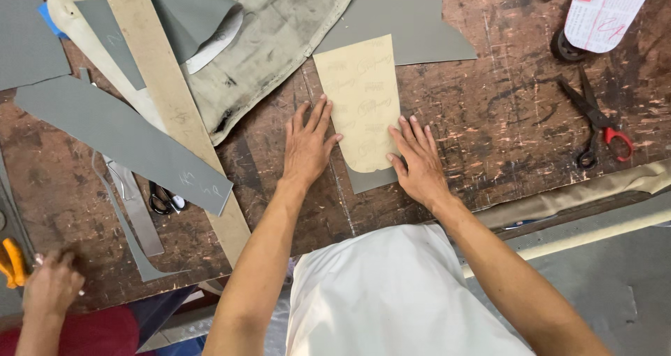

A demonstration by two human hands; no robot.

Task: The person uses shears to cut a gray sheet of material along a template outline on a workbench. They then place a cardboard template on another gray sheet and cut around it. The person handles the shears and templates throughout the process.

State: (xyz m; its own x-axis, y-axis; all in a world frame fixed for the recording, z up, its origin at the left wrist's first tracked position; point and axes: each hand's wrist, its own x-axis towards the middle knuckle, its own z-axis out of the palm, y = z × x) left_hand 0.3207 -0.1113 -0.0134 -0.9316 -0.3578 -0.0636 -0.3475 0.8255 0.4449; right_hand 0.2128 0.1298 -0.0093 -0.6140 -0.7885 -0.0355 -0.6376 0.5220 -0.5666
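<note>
Head view: at frame centre a smooth tan paper pattern, rounded at its near end, lies on grey sheet over the scarred brown bench. Left hand and right hand, fingers spread flat, press its two edges.

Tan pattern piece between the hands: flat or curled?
Flat. The tan pattern piece lies spread on a grey sheet, no edge lifted; the left hand and right hand press its lower sides, palms down.
</note>
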